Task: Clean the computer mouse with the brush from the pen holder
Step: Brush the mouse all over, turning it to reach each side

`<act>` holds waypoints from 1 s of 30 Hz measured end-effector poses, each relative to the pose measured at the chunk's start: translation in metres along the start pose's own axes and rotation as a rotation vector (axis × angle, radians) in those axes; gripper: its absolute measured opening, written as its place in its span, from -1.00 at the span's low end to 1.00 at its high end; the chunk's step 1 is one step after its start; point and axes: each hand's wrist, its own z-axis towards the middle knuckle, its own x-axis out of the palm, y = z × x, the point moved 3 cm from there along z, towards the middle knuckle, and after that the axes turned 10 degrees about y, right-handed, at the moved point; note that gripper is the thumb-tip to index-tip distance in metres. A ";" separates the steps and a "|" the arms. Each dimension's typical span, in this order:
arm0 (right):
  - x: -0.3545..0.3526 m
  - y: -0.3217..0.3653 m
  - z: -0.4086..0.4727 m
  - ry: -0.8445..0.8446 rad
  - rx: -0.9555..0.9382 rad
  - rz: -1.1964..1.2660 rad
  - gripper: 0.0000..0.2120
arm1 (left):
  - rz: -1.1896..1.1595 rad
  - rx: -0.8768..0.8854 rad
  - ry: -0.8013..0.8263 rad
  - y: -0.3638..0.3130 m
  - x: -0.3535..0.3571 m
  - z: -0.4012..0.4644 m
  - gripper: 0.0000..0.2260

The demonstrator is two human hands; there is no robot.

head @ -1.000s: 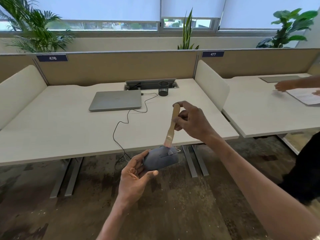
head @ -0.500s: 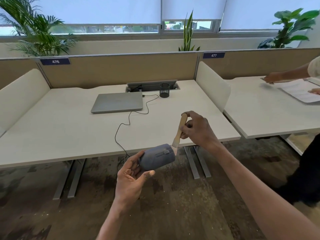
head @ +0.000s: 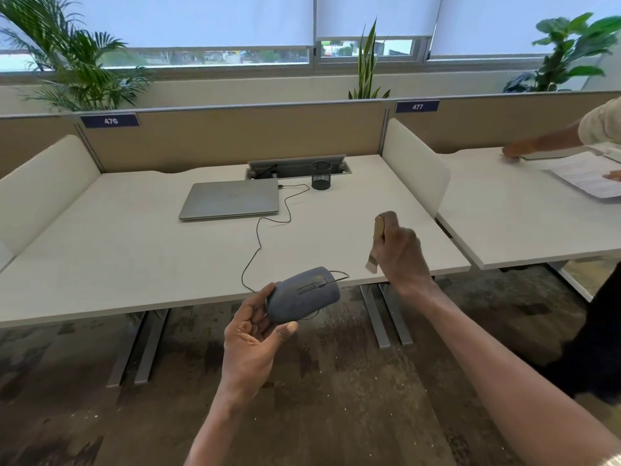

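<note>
My left hand [head: 252, 344] holds a dark grey wired computer mouse [head: 302, 294] in the air just in front of the desk's near edge, top side up. To its right, my right hand [head: 400, 253] is closed around a small brush with a wooden handle [head: 379, 226]; its pale bristles [head: 371, 265] point down and hang clear of the mouse, a short gap away. The hand hides most of the handle. A black mesh pen holder [head: 321, 175] stands at the back of the desk.
A closed silver laptop [head: 232, 200] lies on the white desk [head: 134, 250]; a thin black cable [head: 268, 227] runs from it towards the mouse. White side dividers flank the desk. Another person's hands [head: 514, 150] handle papers on the neighbouring desk at right.
My right hand has swung the brush off the mouse, to the right and slightly up. The mouse has stayed in my left hand. The camera view has risen a little.
</note>
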 end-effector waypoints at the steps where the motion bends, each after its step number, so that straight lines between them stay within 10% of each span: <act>1: -0.008 0.001 0.001 -0.052 -0.013 0.017 -0.85 | 0.002 -0.004 0.000 0.001 0.000 0.001 -0.43; 11: -0.048 0.036 -0.014 -0.050 -0.082 0.672 -0.74 | 0.053 -0.023 0.026 0.004 0.005 0.007 -0.41; 30: -0.051 0.058 -0.034 0.121 -0.327 0.411 -0.73 | 0.085 -0.047 -0.029 0.004 0.006 0.007 -0.40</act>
